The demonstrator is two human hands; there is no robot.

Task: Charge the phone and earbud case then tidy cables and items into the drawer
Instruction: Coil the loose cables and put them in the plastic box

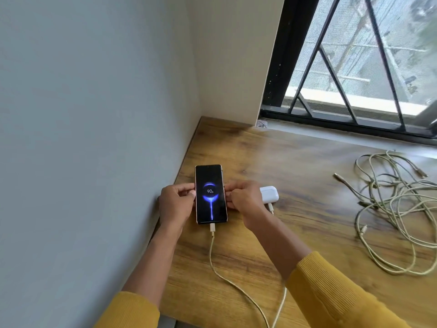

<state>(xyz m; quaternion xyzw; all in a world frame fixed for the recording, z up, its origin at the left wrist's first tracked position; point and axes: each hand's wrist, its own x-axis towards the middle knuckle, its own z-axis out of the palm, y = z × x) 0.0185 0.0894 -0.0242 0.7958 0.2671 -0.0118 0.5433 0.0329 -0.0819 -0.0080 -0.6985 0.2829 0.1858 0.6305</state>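
Wooden desk (pixel 307 221) under my view; loose cables (pixel 397 209) at three o'clock. My left hand (pixel 176 202) and right hand (pixel 243 200) pinch the charging phone (pixel 211 195)'s sides with curled fingers; earbud case (pixel 269 194) just right.

Wood desk (pixel 307 233) in grey-wall (pixel 82 114) corner w/ barred window (pixel 354 67)
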